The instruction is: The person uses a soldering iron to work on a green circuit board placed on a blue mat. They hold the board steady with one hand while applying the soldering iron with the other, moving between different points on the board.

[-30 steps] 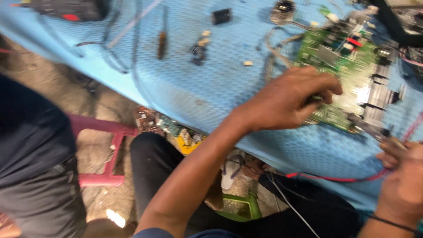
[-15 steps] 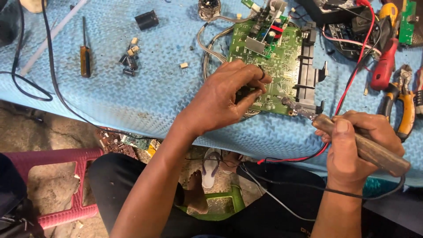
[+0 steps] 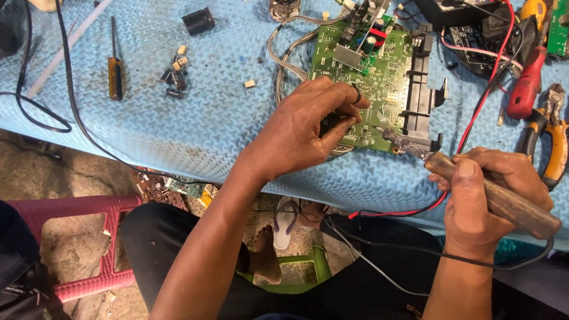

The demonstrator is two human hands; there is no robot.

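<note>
L hand: we pinch a small dark part on green circuit board, moved in vs 1 s ago.
R hand: fist clenched round wooden-handled soldering iron, tip now at board edge.

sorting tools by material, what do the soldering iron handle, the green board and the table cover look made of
Soldering iron handle in the right hand: probably wood, brown, worn and matte, grain not clear.
Green board under the left hand: looks like rigid laminate with a glossy green coat and fine printed traces.
Table cover: likely soft foam or plastic sheet, light blue, with an embossed ripple pattern.
</note>
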